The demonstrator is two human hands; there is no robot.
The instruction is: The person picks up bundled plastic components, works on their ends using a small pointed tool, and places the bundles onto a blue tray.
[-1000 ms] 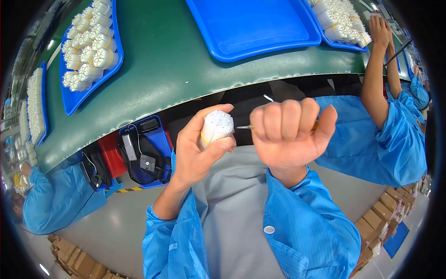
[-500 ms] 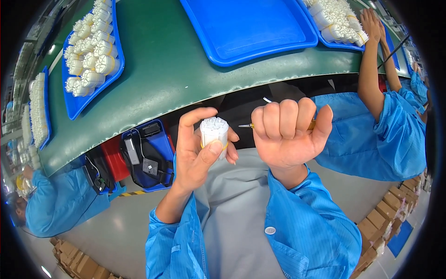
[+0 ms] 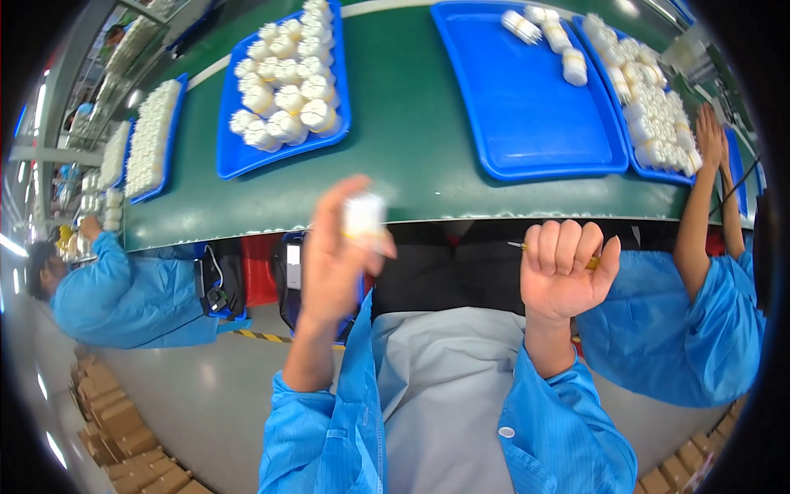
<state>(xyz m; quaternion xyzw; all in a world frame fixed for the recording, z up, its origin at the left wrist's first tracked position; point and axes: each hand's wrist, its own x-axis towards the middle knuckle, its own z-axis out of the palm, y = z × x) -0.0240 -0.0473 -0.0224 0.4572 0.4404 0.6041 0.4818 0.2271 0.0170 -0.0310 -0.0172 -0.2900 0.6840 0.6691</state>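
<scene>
One white bundle [image 3: 364,216], blurred, is gripped in your left hand [image 3: 332,262], near the edge of the green surface [image 3: 395,140]; your right hand [image 3: 566,276] is fisted around a slim pointed tool [image 3: 593,263]. Beyond, blue trays [image 3: 539,132] hold similar bundles [image 3: 319,116].

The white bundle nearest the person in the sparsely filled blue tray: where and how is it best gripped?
Probably the rounded sides of the nearest bundle, which is roughly cylindrical. Bring the grip from above and the person's side, since bare blue tray lies there and other bundles lie beyond.
</scene>
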